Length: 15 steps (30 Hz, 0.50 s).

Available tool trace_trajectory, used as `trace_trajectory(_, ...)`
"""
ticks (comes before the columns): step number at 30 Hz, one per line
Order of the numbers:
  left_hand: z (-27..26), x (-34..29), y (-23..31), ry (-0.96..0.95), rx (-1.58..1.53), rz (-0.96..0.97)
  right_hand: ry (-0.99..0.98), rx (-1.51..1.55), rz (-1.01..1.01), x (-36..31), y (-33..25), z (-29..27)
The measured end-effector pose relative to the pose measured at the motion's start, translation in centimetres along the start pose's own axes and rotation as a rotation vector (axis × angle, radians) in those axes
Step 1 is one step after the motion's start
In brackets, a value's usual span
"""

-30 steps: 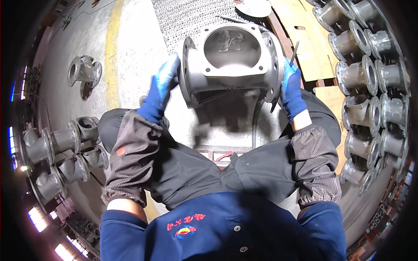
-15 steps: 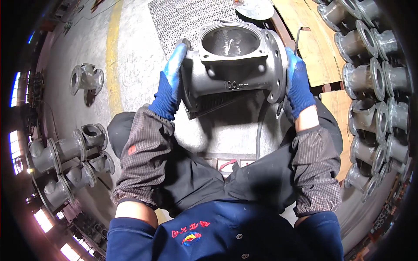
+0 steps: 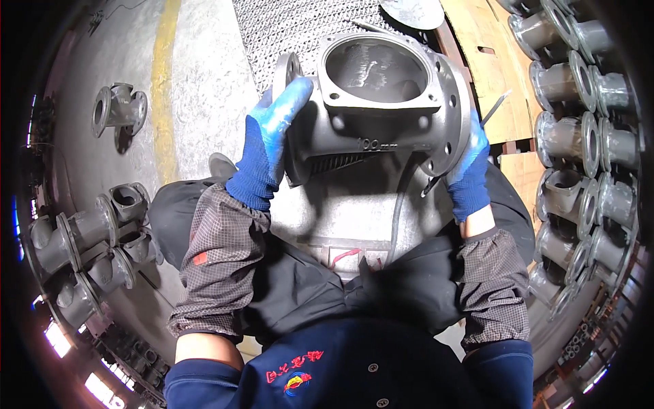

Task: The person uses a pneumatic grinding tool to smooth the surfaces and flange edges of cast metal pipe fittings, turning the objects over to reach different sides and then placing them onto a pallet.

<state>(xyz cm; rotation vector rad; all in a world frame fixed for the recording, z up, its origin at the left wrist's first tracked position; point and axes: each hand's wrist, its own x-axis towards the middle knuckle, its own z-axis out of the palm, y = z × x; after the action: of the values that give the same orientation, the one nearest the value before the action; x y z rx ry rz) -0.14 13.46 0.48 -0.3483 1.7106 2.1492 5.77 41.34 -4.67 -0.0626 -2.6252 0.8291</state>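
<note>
A grey cast-iron valve body (image 3: 327, 136) with a round flange at each end is held up in front of me. Its wide round opening, set in a squarish bolted face, points upward. My left hand (image 3: 283, 112), in a blue coated glove, grips the left flange, with the thumb lying over the neck behind it. On the opposite side my right hand (image 3: 472, 153), gloved the same way, is closed round the edge of the right flange; most of its fingers are hidden behind the metal.
A textured metal mat (image 3: 300, 27) lies beyond the casting, beside a round plate (image 3: 413, 11). Wooden boards (image 3: 494, 75) and a thin rod (image 3: 496, 109) are at the right. Several flanged castings (image 3: 565, 140) are stacked far right, others (image 3: 88, 232) at left. One casting (image 3: 120, 109) stands apart.
The valve body has shifted slightly right and tilted, its right end lower. My left hand has moved its thumb inward over the left flange. The whole view has also shifted a little.
</note>
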Motion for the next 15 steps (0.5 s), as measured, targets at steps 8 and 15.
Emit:
trace_trajectory(8,-1.4,-3.9,4.3,0.122,0.233,0.163,0.067,1.606,0.943,-2.9,-3.0,4.8)
trace_trajectory(15,-4.2,-6.0,6.8,0.113,0.717,0.536,-0.43,1.102,0.515,-4.8,-4.7,5.4)
